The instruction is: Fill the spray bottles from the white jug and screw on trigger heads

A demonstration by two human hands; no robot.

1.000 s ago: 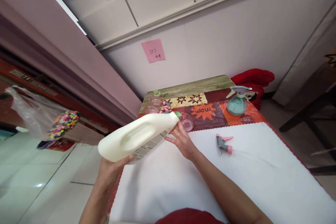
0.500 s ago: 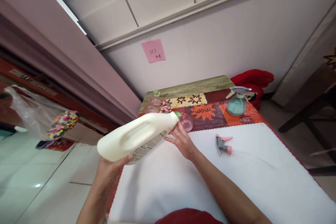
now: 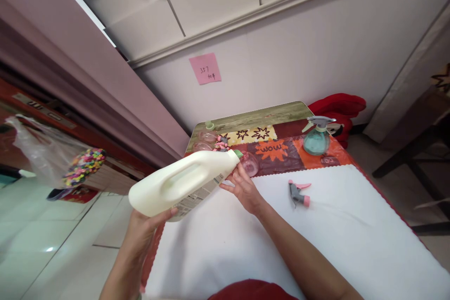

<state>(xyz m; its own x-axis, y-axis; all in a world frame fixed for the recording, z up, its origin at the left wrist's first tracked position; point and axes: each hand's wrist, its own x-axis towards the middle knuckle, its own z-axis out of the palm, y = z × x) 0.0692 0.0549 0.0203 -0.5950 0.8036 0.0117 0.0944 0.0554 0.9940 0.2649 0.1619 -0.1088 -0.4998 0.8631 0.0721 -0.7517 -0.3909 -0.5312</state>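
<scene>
Jug, white plastic with a moulded handle, is held tilted in the air over the left edge of the white cloth. Its green neck points towards the cloth's far edge. The printed label on its underside is too small to read.

The left hand cups the jug's base from below, its fingers wrapped up round the body. The right hand is just past the cloth's far edge. Its fingers are closed on a small clear bottle, whose mouth meets the jug's neck.

Legible writing:
- "WOW" appears in an orange burst on the patterned cover beyond the cloth's far edge.
- "357" and two handwritten characters appear on a pink note on the wall, farther back.

Other items:
- A teal spray bottle stands on the cover past the cloth's far right part.
- A loose pink-and-grey spray head lies on the cloth near its far edge.

Bare cloth runs from the right forearm to the cloth's right edge. Off the left edge the table drops straight to the tiled floor.
</scene>
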